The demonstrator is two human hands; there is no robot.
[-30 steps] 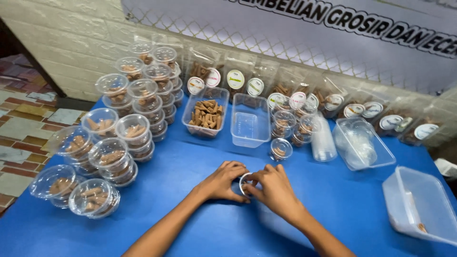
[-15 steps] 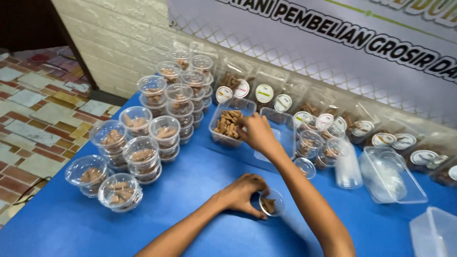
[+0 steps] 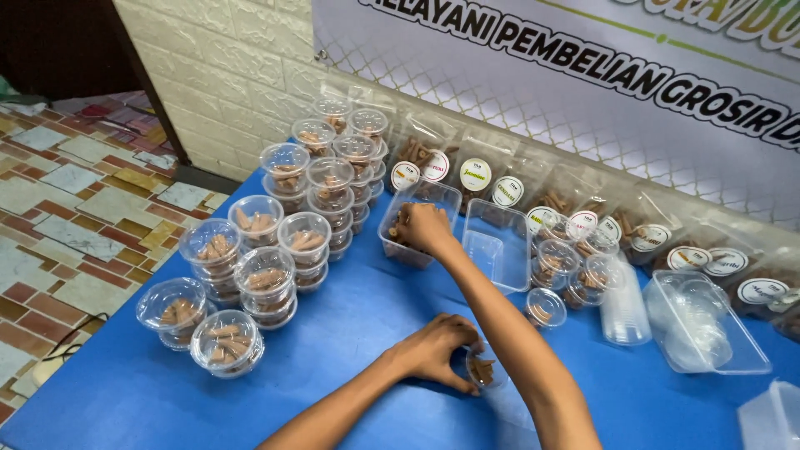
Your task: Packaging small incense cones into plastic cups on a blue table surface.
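Note:
My left hand [image 3: 432, 350] rests on the blue table [image 3: 350, 333] and grips a small clear cup [image 3: 482, 369] with a few brown cone-shaped pieces in it. My right arm crosses over that cup. My right hand [image 3: 422, 227] is down inside a clear rectangular tub [image 3: 400, 250] of the same brown pieces, fingers curled into them; the fingertips are hidden among the pieces.
Stacks of lidded clear cups [image 3: 271, 271] filled with brown pieces crowd the left side. An empty clear tub [image 3: 493, 243], more small cups [image 3: 546, 307], a stack of empty cups [image 3: 621, 308] and a tub of lids [image 3: 708, 325] lie right. Labelled bags [image 3: 475, 175] line the wall.
A second ago both hands were together on the small cup. The right hand has since reached away to the tub and sunk into the pieces; the left hand stays on the cup.

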